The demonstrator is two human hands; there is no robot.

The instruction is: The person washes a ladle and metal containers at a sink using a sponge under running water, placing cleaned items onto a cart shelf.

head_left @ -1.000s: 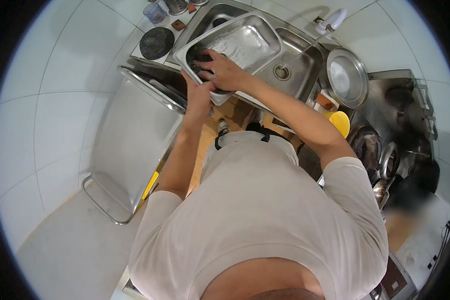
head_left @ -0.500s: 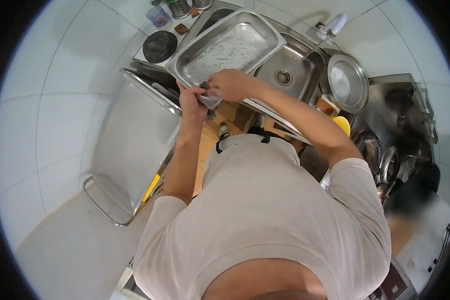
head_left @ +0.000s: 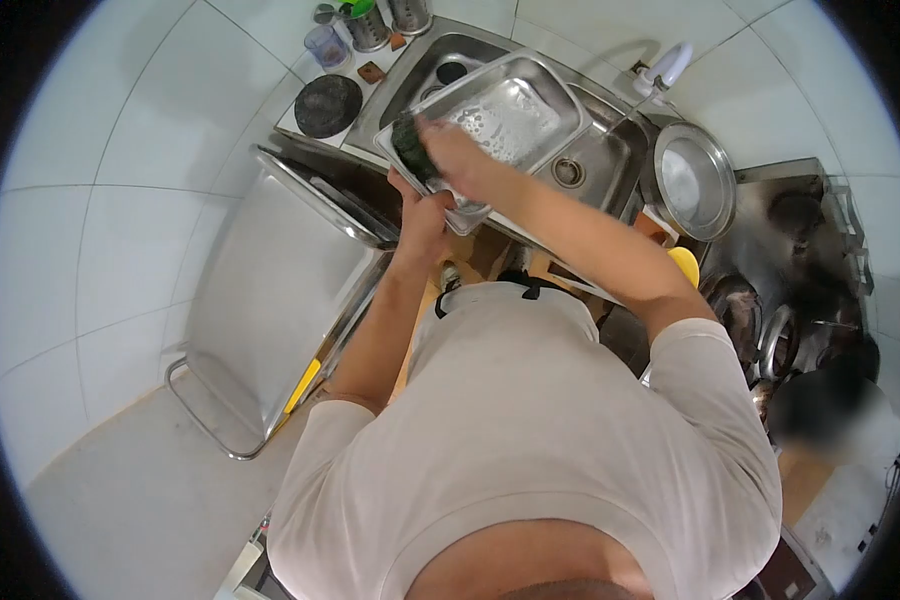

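A deep rectangular steel pan (head_left: 530, 110) is tilted over the sink (head_left: 605, 165), with wet suds and drops on its inner surface. My left hand (head_left: 425, 218) is closed round the pan's near left rim; some of its fingers are hidden behind the metal. Inside the pan's left end, my right hand (head_left: 455, 160) presses a dark green scouring pad (head_left: 407, 146) along the wall. Motion smears the right fingers a little.
A white-headed faucet (head_left: 670, 65) runs a thin stream into the right basin. Steel bowls (head_left: 715, 190) lean right of the sink. A round black disc (head_left: 328, 106) and utensil holders (head_left: 370, 30) stand at the back left. A steel cart (head_left: 270, 265) is at my left.
The pan has shifted right and toward me, with my left hand along with it. My right hand has moved the scouring pad from the near corner up along the left end wall.
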